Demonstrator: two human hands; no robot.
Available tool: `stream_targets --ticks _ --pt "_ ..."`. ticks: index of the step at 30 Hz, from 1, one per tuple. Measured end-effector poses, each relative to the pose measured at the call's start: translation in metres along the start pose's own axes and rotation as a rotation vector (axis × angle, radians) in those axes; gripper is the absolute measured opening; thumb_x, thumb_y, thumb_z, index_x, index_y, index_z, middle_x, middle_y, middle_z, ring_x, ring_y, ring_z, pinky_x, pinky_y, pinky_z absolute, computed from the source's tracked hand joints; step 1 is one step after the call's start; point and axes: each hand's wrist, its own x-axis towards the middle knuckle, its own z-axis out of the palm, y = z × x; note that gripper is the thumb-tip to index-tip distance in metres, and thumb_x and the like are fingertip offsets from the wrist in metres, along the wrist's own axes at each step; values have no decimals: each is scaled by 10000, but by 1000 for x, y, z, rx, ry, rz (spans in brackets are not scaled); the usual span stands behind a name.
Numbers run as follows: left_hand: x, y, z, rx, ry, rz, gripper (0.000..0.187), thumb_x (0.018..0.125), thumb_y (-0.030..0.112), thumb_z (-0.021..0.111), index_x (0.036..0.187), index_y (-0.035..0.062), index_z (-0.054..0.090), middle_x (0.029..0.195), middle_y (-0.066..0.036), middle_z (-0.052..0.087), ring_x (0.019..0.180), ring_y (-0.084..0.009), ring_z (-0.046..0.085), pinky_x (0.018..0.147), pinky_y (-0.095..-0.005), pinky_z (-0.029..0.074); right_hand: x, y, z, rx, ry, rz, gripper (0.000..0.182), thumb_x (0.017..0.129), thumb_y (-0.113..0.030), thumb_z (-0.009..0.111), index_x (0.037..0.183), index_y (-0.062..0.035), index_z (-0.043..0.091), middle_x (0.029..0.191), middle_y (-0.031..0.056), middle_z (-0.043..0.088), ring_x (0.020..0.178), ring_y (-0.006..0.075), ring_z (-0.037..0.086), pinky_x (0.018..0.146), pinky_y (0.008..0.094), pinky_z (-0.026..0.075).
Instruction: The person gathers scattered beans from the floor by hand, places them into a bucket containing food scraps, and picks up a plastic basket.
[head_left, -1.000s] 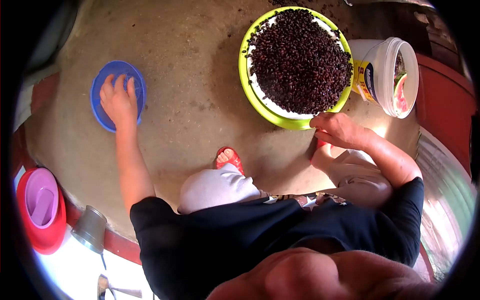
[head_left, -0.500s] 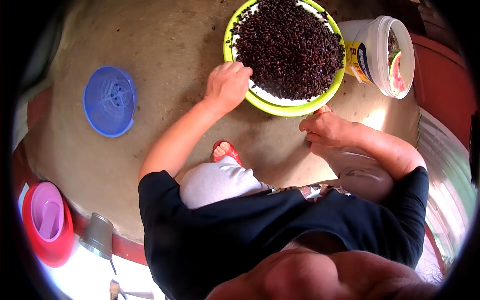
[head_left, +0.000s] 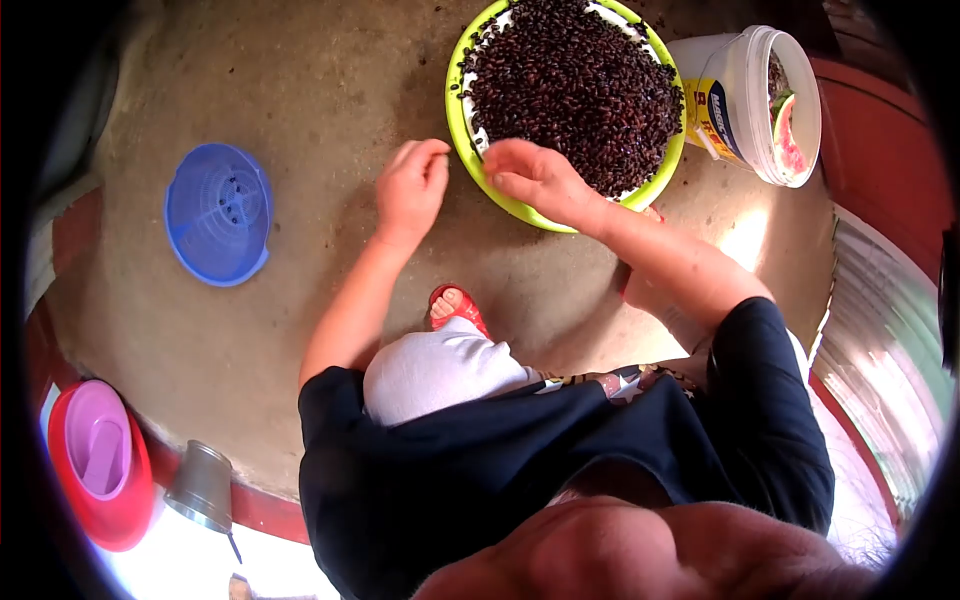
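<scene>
Right hand (head_left: pixel 535 180) rests over the near rim of one green tray (head_left: pixel 455 125) heaped with dark beans (head_left: pixel 575 85), fingers loosely together; left hand (head_left: pixel 410 190) just beside, open, empty. One blue strainer (head_left: pixel 218 213) lies on the floor, well apart.

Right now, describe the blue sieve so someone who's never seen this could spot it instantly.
Start at the big lime-green tray heaped with dark beans at the top of the concrete floor. Go past the left hand toward the floor's left edge: the blue sieve lies there alone. It is the only blue thing, round and perforated, with a few dark beans inside.
</scene>
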Motion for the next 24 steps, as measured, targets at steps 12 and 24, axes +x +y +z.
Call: stream_targets --ticks 12,24 --pt "18 26 18 558 -110 311 191 741 163 658 912 94 608 820 -64 576 805 -263 562 701 -389 456 -78 -9 -10 -515 22 -5 122 820 -42 568 938 -47 600 796 149 613 734 272 620 640 351 487" --pt "18 24 22 493 -112 283 133 770 143 616 884 78 594 829 -75 624 807 -277 598 714 -408 470 -118 30 -87 -1113 50 168 116 823 -105 518 900 -47 583 734 169 609 681 359 619 630 452 497"
